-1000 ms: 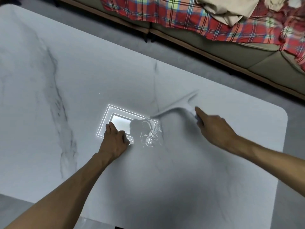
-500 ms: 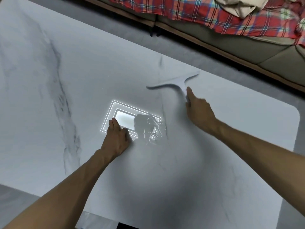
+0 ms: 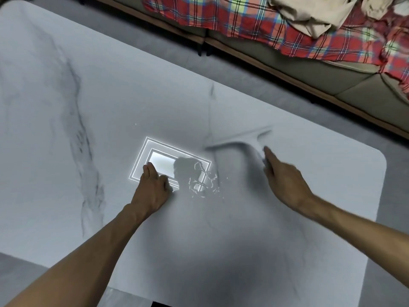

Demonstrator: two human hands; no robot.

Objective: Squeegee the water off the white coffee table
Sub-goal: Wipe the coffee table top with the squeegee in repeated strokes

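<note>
The white marble-look coffee table (image 3: pixel 88 120) fills most of the view. A white squeegee (image 3: pixel 241 139), blurred by motion, lies with its blade on the tabletop, just beyond a small puddle of water (image 3: pixel 202 181) near the middle. My right hand (image 3: pixel 285 182) grips the squeegee's handle, forefinger stretched along it. My left hand (image 3: pixel 152 187) rests on the tabletop left of the puddle, fingers curled, holding nothing. A bright rectangular reflection of a ceiling light (image 3: pixel 163 161) shines on the wet surface by the left hand.
A sofa (image 3: pixel 332 69) with a red plaid blanket (image 3: pixel 243 21) and a beige cloth (image 3: pixel 309 12) runs along the far side, across a strip of grey floor (image 3: pixel 254 85). The table's rounded right corner (image 3: pixel 380 158) and its near edge are in view.
The squeegee went away from me across the table, then came back toward the puddle. My left hand has stayed in place on the tabletop.
</note>
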